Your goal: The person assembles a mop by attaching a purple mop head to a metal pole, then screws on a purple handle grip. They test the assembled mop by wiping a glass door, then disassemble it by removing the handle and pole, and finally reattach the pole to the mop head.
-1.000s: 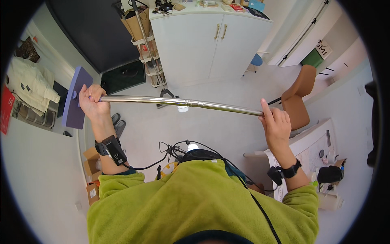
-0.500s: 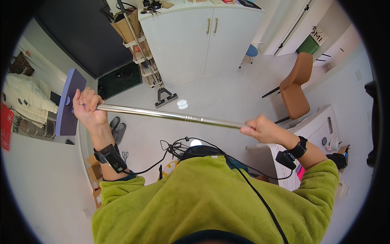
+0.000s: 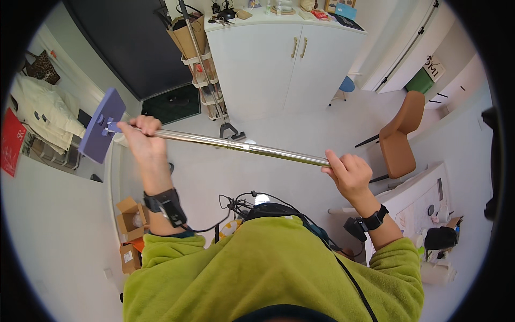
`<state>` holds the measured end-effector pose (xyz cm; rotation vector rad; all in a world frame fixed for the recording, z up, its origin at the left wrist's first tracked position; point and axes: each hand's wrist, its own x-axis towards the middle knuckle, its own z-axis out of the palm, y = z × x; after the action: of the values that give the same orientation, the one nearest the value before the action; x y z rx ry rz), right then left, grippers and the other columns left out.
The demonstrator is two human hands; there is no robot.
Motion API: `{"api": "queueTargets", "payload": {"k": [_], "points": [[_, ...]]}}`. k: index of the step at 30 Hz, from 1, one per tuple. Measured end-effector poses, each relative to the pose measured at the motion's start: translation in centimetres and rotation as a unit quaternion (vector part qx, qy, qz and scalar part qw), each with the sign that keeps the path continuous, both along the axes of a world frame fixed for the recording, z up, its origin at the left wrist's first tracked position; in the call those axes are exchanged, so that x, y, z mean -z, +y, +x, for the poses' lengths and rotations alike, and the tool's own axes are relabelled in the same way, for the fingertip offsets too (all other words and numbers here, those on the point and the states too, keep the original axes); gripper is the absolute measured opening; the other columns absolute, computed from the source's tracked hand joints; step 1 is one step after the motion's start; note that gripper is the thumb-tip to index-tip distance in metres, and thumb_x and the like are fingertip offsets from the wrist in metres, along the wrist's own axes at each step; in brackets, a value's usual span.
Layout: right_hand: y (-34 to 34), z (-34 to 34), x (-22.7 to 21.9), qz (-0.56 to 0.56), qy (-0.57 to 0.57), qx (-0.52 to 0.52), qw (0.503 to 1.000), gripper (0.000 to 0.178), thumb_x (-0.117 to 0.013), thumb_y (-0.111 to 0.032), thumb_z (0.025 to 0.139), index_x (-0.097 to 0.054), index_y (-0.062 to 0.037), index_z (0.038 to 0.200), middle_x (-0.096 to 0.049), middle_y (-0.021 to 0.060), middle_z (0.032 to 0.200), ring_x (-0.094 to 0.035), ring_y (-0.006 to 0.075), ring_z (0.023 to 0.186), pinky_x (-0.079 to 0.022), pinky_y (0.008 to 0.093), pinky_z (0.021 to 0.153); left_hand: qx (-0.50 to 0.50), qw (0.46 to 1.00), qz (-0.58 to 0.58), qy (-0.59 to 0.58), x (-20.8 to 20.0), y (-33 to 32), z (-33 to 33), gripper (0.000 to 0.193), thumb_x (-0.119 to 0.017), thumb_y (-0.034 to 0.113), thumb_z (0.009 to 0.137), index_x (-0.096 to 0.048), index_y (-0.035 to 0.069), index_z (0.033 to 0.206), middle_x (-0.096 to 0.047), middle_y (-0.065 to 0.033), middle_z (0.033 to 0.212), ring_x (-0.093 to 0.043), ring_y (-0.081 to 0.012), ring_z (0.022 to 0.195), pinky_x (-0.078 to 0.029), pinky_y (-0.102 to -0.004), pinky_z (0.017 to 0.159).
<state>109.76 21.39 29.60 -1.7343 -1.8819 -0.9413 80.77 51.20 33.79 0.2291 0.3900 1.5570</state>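
Observation:
A flat mop with a steel pole and a purple rectangular head is held off the floor, its pole running nearly level across in front of my body. My left hand is closed round the pole close to the head, by the purple joint. My right hand grips the far end of the pole, thumb along the top; the tip is hidden inside it. The mop head is tilted at the left, and its joint side faces my hand. Both wrists wear black straps with small devices.
Ahead stands a white cabinet, with a second mop leaning beside a rack. A brown chair and a white table are at the right. White clothing hangs at the left, above cardboard boxes. Black cables dangle before my waist.
The mop head has turned and shows more of its joint side. My right hand has rolled over on the pole end. The whole view has shifted, with the room further right.

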Motion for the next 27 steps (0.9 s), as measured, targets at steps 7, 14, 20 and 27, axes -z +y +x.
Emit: {"api": "queueTargets", "payload": {"k": [7, 14, 20, 27], "points": [[1.5, 0.6, 1.8, -0.132, 0.226, -0.005, 0.965, 0.032, -0.055, -0.037, 0.087, -0.057, -0.0102, 0.070, -0.038, 0.0041, 0.047, -0.042, 0.0207, 0.041, -0.033, 0.0314, 0.038, 0.010, 0.997, 0.029, 0.066, -0.3, -1.6, 1.4, 0.050, -0.035, 0.051, 0.092, -0.023, 0.011, 0.064, -0.020, 0.0011, 0.057, -0.017, -0.0099, 0.044, -0.015, -0.0222, 0.035], [1.3, -1.3, 3.2, -0.490, 0.704, -0.079, 0.508, 0.041, -0.046, -0.041, 0.092, -0.057, -0.0062, 0.076, -0.034, 0.0054, 0.047, -0.038, 0.0146, 0.040, -0.032, 0.0297, 0.039, 0.101, 0.986, 0.132, 0.024, -1.4, -0.9, -0.7, 0.048, -0.039, 0.049, 0.092, -0.026, 0.013, 0.063, -0.020, 0.0034, 0.056, -0.015, -0.0079, 0.043, -0.014, -0.0214, 0.034], [4.4, -3.8, 3.0, -0.255, 0.523, -0.113, 0.805, 0.027, -0.054, -0.034, 0.089, -0.061, -0.0081, 0.093, -0.035, 0.0040, 0.051, -0.036, 0.0148, 0.043, -0.032, 0.0267, 0.041, 0.094, 0.975, 0.203, -0.001, -1.7, 1.7, -4.1, 0.048, -0.038, 0.051, 0.092, -0.027, 0.013, 0.065, -0.020, 0.0036, 0.055, -0.015, -0.0071, 0.043, -0.012, -0.0208, 0.034], [9.8, -3.9, 1.3, -0.063, 0.157, -0.203, 0.965, 0.029, -0.059, -0.031, 0.086, -0.063, -0.0069, 0.101, -0.035, 0.0018, 0.053, -0.036, 0.0145, 0.044, -0.033, 0.0271, 0.042, 0.001, 0.982, 0.166, -0.090, -1.6, 3.6, -11.5, 0.053, -0.035, 0.056, 0.090, -0.028, 0.013, 0.060, -0.021, 0.0034, 0.054, -0.015, -0.0077, 0.040, -0.012, -0.0220, 0.033]]}}
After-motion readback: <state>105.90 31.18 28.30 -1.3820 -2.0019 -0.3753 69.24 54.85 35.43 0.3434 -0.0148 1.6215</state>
